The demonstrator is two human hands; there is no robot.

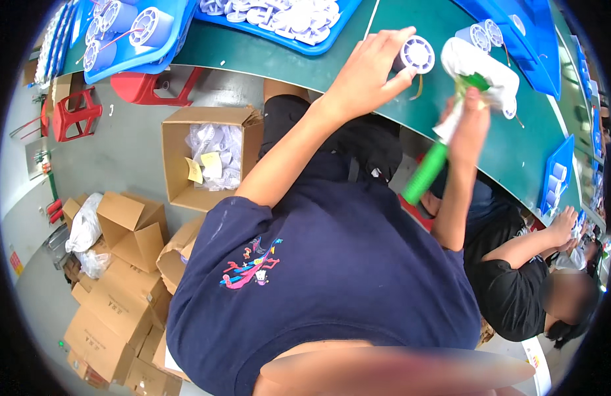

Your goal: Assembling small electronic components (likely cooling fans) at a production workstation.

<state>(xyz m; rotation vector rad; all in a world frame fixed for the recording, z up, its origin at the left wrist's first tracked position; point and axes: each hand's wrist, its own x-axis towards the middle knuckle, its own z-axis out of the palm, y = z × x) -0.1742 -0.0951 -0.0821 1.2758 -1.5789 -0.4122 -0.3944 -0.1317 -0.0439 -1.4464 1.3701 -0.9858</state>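
My left hand (361,79) is closed around a small white cylindrical housing (419,55) with a spoked round face. A thin yellowish wire hangs down from it over the green tabletop. My right hand (470,132) grips a mallet (429,173) with a green handle, held slanting with its thick white head up, just right of the housing and apart from it. White wrapping hangs loose where the handle meets the head. More white housings (478,37) with wires stand beyond the mallet head, which partly hides the ones near it.
Blue trays on the green table (266,63) hold white housings (152,28) and a heap of small white parts (285,16). Another blue tray (536,59) lies at far right. A co-worker (516,290) sits to the right. Red stools (78,113) and cardboard boxes (121,303) occupy the left floor.
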